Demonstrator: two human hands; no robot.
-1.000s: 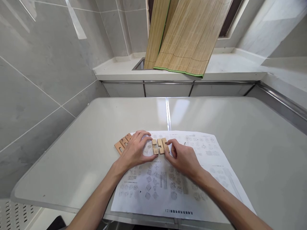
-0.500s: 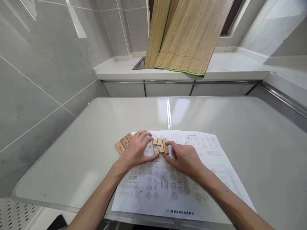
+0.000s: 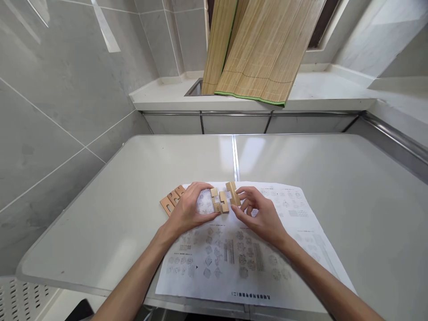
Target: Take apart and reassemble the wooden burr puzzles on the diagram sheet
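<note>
My left hand [image 3: 193, 206] is closed around the two ends of a pale notched wooden block [image 3: 217, 207], thumb at the near end and fingertips at the far end. Right beside it lies a second notched block [image 3: 224, 202] on the printed sheet [image 3: 214, 285]. A third notched block [image 3: 233, 193] is pinched at its right side by my right hand [image 3: 259, 211], slightly apart from the other two and tilted. Left of my left hand, several darker wooden pieces with slots [image 3: 172, 199] lie side by side, partly hidden by the hand.
The white folding table [image 3: 100, 249] has a metal seam down its middle. Behind it runs a white counter [image 3: 160, 100] with a sink corner [image 3: 195, 88] and a hanging bamboo mat [image 3: 257, 58]. A grey tiled wall [image 3: 63, 98] borders the left side.
My right hand has moved the right-hand block away from the middle one, up and to the right, and turned it. My left hand has barely shifted at the left block.
</note>
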